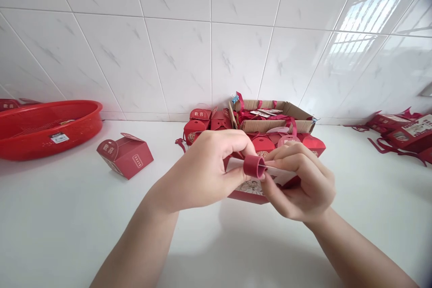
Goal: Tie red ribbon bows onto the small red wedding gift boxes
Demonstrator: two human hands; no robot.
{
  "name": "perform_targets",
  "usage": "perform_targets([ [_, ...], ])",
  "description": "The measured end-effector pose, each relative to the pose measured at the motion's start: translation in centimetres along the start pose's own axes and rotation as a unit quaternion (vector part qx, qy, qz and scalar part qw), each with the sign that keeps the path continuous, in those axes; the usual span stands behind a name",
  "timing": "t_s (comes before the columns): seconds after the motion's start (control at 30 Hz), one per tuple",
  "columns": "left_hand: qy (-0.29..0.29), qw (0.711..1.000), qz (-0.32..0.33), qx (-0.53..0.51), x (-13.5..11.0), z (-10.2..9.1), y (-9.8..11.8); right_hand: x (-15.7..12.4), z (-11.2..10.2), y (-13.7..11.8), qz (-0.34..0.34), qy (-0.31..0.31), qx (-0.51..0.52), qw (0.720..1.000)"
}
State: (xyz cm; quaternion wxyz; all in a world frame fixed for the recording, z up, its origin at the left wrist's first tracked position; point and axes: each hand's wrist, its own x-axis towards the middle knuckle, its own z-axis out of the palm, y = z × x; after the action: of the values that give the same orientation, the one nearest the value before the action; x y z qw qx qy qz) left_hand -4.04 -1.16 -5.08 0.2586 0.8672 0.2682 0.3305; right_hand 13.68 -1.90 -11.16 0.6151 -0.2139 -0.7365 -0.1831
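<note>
Between my two hands is a curled dark-red strap [250, 166], looped round at the top of a red gift box [248, 197] with a pale printed side. My left hand [205, 168] is closed, its thumb and forefinger pinching the loop from the left. From the other side, the thumb and fingertips of my right hand [302, 182] are pinched at the strap's end, close to the box top. My fingers cover much of the box, and its far side is out of sight.
A folded red gift box [124, 155] sits on the white counter [195, 243] to the left, near a red plastic basket [77, 119]. Behind my hands, a cardboard tray [297, 110] holds ribbons and cards, with several red boxes around it. More ribboned boxes [408, 132] lie at far right.
</note>
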Motion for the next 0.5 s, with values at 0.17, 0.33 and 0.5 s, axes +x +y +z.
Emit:
perform_targets([
  [0.17,0.014,0.999,-0.035,0.011,0.4,-0.3,-0.7,-0.4,0.6,0.8,0.030,-0.019,0.015,0.999],
  [0.33,-0.012,0.987,-0.141,0.077,1.1,-0.5,-3.0,-1.8,1.8,2.2,0.142,-0.113,0.038,0.983],
  [0.5,-0.059,0.975,-0.183,0.108,1.8,-0.1,-5.5,-2.8,2.5,3.5,0.277,-0.234,0.082,0.928],
])
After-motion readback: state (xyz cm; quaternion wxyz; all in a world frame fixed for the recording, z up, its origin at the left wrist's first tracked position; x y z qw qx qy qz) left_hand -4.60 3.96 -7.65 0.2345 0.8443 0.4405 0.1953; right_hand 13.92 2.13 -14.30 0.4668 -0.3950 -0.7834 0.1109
